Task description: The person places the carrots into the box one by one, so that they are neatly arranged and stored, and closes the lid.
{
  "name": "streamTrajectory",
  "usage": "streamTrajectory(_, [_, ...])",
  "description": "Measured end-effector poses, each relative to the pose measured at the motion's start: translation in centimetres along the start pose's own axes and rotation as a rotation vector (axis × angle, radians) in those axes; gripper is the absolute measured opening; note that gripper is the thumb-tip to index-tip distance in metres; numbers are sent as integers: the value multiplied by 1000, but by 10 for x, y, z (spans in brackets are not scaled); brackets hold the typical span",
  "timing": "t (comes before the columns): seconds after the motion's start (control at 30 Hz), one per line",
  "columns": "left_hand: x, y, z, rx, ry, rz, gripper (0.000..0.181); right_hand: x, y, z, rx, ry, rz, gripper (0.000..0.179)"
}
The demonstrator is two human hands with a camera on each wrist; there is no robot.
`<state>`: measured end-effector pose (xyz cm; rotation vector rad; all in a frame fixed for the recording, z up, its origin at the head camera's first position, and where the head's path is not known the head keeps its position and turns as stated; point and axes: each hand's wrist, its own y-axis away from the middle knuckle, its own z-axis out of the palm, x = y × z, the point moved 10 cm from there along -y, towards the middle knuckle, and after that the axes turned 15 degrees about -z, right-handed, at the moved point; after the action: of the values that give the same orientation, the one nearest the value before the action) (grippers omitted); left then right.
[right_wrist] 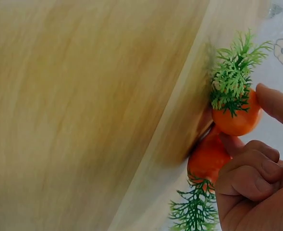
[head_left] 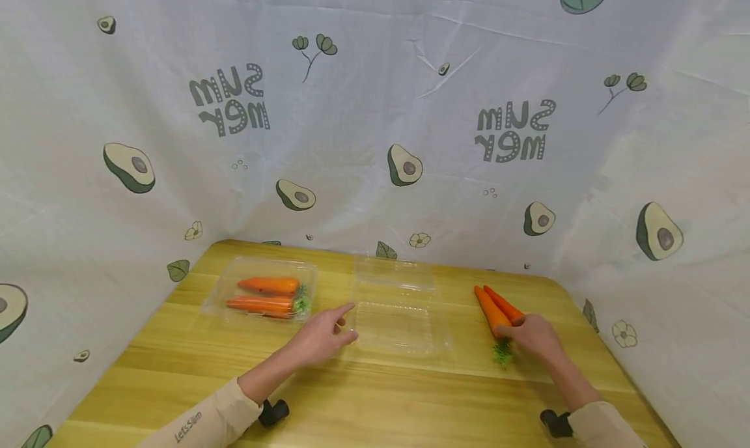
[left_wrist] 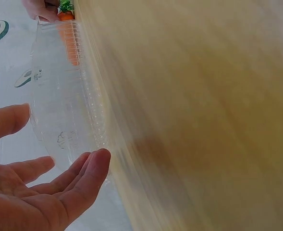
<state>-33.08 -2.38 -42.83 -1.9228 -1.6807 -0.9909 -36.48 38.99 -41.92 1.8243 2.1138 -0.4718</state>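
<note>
On the right of the table, my right hand point(head_left: 536, 336) pinches the leafy end of an orange carrot point(head_left: 492, 310) between thumb and forefinger. A second, redder carrot point(head_left: 504, 306) lies alongside it; in the right wrist view its top point(right_wrist: 208, 159) is just by my curled fingers. Green fronds point(right_wrist: 232, 77) stick out of the pinched carrot. A clear plastic clamshell box point(head_left: 392, 331) stands in the middle with its lid point(head_left: 395, 273) raised at the back. My left hand point(head_left: 321, 336) is at the box's left edge, fingers spread and holding nothing.
Another clear box point(head_left: 228, 275), at the left, has its lid down over two carrots point(head_left: 269, 285). The wooden table point(head_left: 363, 402) ends against a white curtain point(head_left: 351, 122) printed with avocados, on the back and both sides.
</note>
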Motion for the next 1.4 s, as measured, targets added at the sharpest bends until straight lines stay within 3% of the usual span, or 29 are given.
streamTrajectory(0.73, [-2,-1,2,-8,14,-16,64,10,7,3,55,-156,95,70])
streamTrajectory(1.4, [-3,-2,3,-10,-6,-15,70,-56,-5,-18,-11,-250,-27,65])
